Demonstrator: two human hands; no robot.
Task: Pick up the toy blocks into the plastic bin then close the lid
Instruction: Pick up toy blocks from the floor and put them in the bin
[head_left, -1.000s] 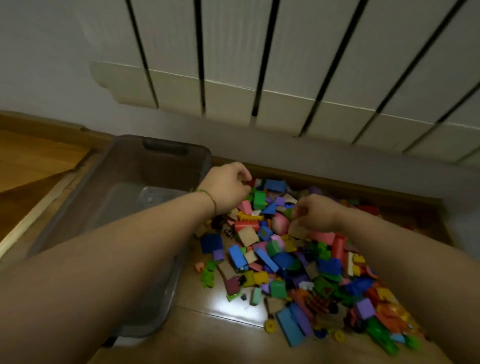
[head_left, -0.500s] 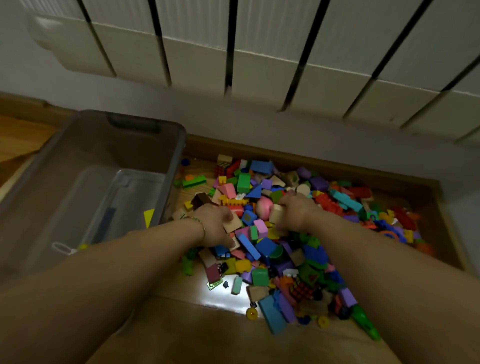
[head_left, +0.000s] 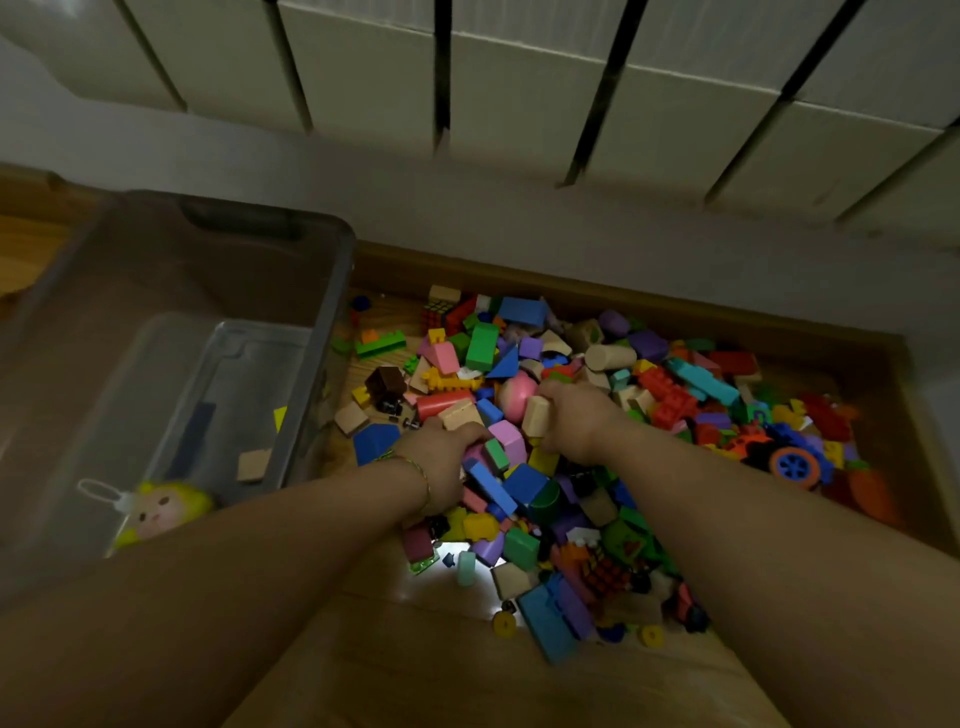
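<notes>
Toy blocks (head_left: 550, 467) lay heaped on the wooden floor (head_left: 415, 649) just right of the plastic bin (head_left: 332, 291), which stood open and held a wooden block (head_left: 253, 465), a yellow piece (head_left: 280, 417) and a doll's head (head_left: 158, 512). Left hand (head_left: 441, 462), bracelet (head_left: 423, 480) at the wrist, was sunk in the heap near the bin's right wall, grip curled down over pink and green pieces; whether it pinched any, could not tell. Right hand (head_left: 574, 421), farther right of the bin, had its grip clenched around a wooden block (head_left: 536, 415) beside a pink ball (head_left: 515, 391).
</notes>
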